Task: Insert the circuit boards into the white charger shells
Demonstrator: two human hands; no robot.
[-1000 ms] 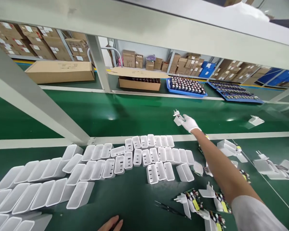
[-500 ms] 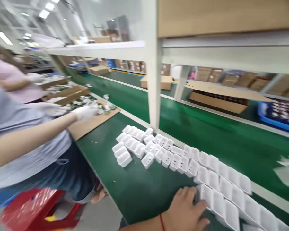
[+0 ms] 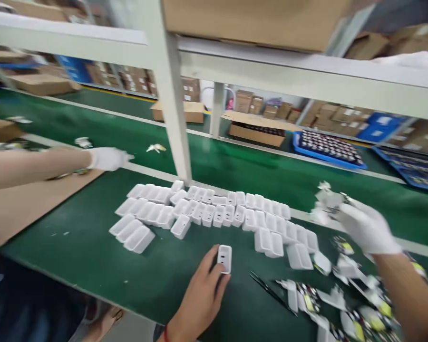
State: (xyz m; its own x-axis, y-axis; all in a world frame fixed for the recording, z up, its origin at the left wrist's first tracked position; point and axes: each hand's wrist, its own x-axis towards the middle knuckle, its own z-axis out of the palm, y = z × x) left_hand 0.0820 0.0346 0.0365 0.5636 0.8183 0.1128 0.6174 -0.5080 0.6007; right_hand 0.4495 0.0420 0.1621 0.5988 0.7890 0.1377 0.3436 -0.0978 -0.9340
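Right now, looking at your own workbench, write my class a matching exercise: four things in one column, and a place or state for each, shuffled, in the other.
1. left hand
2. right hand
3. tweezers
4. open cardboard box

A. lying on the green bench
B. white-gloved, with white parts at its fingertips
C. beyond the green belt, beside a blue tray
D. bare, holding a white plastic case

Pairs: 1-D, 2-B, 3-A, 4-C

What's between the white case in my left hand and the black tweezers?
Between the white case and the tweezers lies only bare green benchtop, as the head view shows.
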